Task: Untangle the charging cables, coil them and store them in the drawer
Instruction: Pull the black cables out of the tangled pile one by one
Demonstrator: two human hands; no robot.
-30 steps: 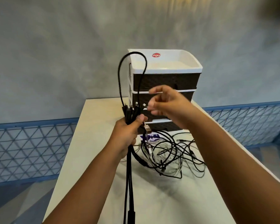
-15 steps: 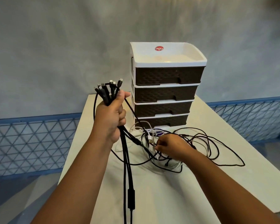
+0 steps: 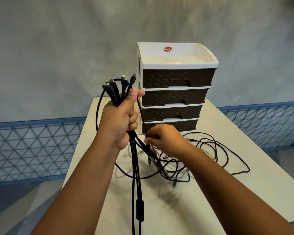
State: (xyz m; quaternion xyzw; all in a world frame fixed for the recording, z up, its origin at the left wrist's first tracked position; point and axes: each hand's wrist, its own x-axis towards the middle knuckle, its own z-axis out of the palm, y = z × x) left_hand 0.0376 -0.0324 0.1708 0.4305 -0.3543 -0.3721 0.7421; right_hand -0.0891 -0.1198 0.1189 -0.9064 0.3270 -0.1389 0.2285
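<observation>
Untangling is underway — left hand [image 3: 120, 122] clamps the gathered cable ends [image 3: 116, 87], right hand [image 3: 164, 139] at four o'clock pinches one strand [image 3: 141, 116] — next, draw it clear of the tangle [image 3: 176, 165]

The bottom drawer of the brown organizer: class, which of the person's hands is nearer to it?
Right. The right hand pinches a cable directly in front of the bottom drawer. The left hand grips a cable bundle higher and further left.
</observation>
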